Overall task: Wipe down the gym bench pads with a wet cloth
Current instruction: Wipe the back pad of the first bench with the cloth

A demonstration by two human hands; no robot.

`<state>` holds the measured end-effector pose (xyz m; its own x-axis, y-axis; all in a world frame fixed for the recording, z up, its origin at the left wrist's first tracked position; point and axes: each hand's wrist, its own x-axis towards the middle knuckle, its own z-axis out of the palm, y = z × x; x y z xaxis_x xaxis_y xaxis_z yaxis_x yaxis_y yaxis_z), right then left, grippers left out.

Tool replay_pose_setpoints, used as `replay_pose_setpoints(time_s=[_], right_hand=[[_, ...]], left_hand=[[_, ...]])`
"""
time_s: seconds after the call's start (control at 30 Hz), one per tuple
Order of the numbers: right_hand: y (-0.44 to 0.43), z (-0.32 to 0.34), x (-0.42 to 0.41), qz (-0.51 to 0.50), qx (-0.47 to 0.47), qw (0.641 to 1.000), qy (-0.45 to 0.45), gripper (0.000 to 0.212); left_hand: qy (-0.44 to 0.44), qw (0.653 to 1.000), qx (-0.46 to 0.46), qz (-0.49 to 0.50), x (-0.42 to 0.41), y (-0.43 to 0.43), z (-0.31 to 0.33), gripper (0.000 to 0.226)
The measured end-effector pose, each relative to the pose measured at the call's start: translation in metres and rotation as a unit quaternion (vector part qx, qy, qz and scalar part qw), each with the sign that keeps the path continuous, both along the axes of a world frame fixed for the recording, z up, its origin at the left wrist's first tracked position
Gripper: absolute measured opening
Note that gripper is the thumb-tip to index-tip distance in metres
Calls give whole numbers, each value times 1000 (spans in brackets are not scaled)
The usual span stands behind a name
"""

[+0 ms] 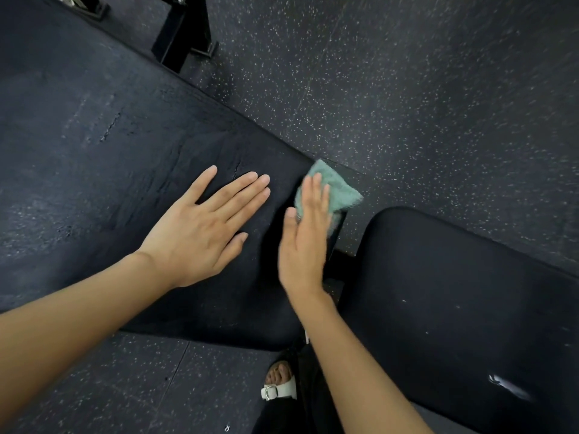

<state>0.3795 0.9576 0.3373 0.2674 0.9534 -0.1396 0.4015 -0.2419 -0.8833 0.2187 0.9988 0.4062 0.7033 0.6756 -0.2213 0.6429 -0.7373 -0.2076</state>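
A long black back pad (109, 170) with a cracked, worn surface runs from the upper left to the middle. My left hand (203, 227) lies flat on its right end, fingers straight and spread. My right hand (305, 236) presses a green cloth (338, 191) with straight fingers against the pad's end edge, in the gap between the two pads. A smoother black seat pad (454, 308) sits to the right of the gap.
Speckled dark rubber flooring (407, 89) surrounds the bench. Black frame legs (185, 32) stand at the top. My foot in a white sandal (279, 386) is on the floor below the gap, beside dark trousers.
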Motion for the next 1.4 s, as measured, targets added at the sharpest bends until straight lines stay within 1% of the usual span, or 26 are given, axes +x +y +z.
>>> replay_pose_setpoints(time_s=[0.07,0.13,0.2,0.27,0.4,0.5,0.63,0.7,0.77,0.83,0.93,1.0,1.07,1.13,1.2,1.33,1.4], right_hand=[[15,13,-14,41,14,999,15,53],[25,19,-13,102,33,994,8,52],[27,16,-1,153,49,986,-31,53],[22,6,17,166,50,982,-69,53],[8,-13,45,139,16,986,-94,54],[-1,-24,61,114,-6,990,-86,53],[-3,-28,71,71,-14,997,-21,52],[4,-23,64,34,-23,999,13,51],[16,-17,52,7,-31,999,28,52],[29,-8,41,22,-27,999,23,52],[49,9,28,93,-4,995,27,49],[57,14,28,123,7,992,18,46],[58,12,37,146,18,988,-42,48],[54,5,53,162,6,982,-101,51],[51,-3,71,149,-28,982,-114,52],[43,-6,92,102,-83,990,-46,59],[49,-6,94,58,-115,991,19,48]], left_hand=[[-1,1000,0,-1,3,2,-2,64],[-6,1000,-2,-3,4,4,-3,64],[-7,1000,-4,-5,7,6,-3,63],[0,1000,-5,-4,9,7,-3,64],[2,1000,-8,-4,13,11,-3,66],[3,1000,-13,-6,16,13,-4,66],[5,1000,-13,-10,20,16,-6,66],[6,1000,-13,-12,22,18,-6,66],[7,1000,-16,-10,24,20,-6,66],[7,1000,-17,-8,25,20,-6,66],[3,1000,-18,-5,28,21,-7,67],[-1,1000,-23,-3,29,21,-7,67],[3,1000,-23,-1,29,21,-7,67],[5,1000,-21,-1,30,21,-7,67],[4,1000,-20,-4,29,22,-8,67],[-3,1000,-22,-7,28,24,-11,67],[-6,1000,-26,-11,28,24,-11,67]])
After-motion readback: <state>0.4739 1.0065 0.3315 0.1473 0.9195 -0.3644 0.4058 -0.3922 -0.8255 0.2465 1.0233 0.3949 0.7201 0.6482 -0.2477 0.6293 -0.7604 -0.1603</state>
